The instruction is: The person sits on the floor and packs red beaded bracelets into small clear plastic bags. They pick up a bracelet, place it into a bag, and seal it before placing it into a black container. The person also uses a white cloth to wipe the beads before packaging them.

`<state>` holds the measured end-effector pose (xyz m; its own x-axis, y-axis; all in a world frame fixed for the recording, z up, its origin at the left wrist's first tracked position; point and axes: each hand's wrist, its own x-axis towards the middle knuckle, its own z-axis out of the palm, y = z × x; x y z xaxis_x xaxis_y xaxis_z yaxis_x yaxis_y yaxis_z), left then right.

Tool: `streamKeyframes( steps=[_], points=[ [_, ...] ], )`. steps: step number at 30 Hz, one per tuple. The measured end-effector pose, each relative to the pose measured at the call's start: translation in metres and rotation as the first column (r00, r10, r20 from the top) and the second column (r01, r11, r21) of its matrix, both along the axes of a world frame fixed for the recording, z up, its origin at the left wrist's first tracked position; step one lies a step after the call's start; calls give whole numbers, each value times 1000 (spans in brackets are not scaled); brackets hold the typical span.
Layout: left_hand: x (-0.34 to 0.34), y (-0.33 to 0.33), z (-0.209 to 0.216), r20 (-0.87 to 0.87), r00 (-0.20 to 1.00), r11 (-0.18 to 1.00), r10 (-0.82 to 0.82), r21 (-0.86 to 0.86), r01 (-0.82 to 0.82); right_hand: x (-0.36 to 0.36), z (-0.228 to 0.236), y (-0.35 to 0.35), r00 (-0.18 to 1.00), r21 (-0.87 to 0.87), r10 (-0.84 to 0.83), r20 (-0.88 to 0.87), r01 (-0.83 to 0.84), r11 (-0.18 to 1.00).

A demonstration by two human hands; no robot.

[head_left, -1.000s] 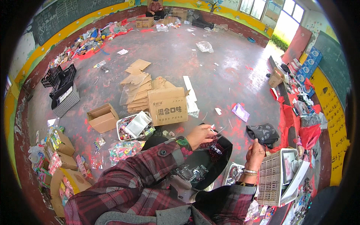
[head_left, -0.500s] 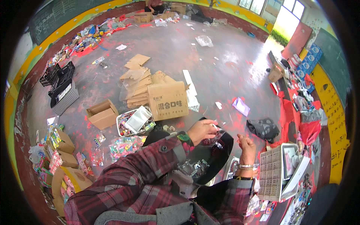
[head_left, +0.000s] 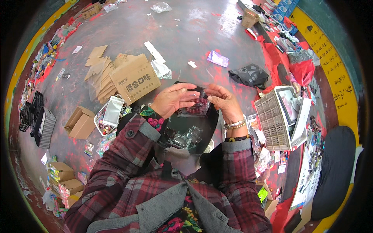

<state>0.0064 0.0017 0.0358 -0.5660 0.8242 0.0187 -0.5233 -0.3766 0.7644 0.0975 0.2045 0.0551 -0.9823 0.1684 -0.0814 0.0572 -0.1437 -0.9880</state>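
A clear plastic bag with dark red beads (head_left: 199, 108) is between my hands, over a black smooth surface (head_left: 208, 132) at my lap. My left hand (head_left: 175, 99) is at the bag's left, its fingers stretched out and apart; a small pale sliver shows by its fingertips. On the other side, my right hand (head_left: 227, 103) has thumb and forefinger closed at the bag's upper right edge. The exact contact there is hard to see. Several crumpled clear packets (head_left: 186, 138) lie on the black surface, closer to me.
A brown carton (head_left: 134, 79) stands ahead left beside flattened cardboard (head_left: 103, 79). Left of my arm are a white basket of small items (head_left: 101, 123) and an open box (head_left: 80, 123). At right stand a pale plastic crate (head_left: 272, 120) and a black bag (head_left: 250, 75).
My view has turned right and downward. Both hands are now level with each other over the black surface. The left fingers, pinched before, have spread, and the right hand has come to the bag.
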Motion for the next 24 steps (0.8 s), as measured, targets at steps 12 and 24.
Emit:
streamKeyframes(
  steps=[12,24],
  points=[
    [-1,-4,-4,-10,1000,998,-2,-59,2,0,2,-8,998,-3,-69,-9,69,998],
    [-2,-6,-6,-6,994,994,111,6,-111,-4,-3,-8,995,-15,-91,32,92,996]
  ],
)
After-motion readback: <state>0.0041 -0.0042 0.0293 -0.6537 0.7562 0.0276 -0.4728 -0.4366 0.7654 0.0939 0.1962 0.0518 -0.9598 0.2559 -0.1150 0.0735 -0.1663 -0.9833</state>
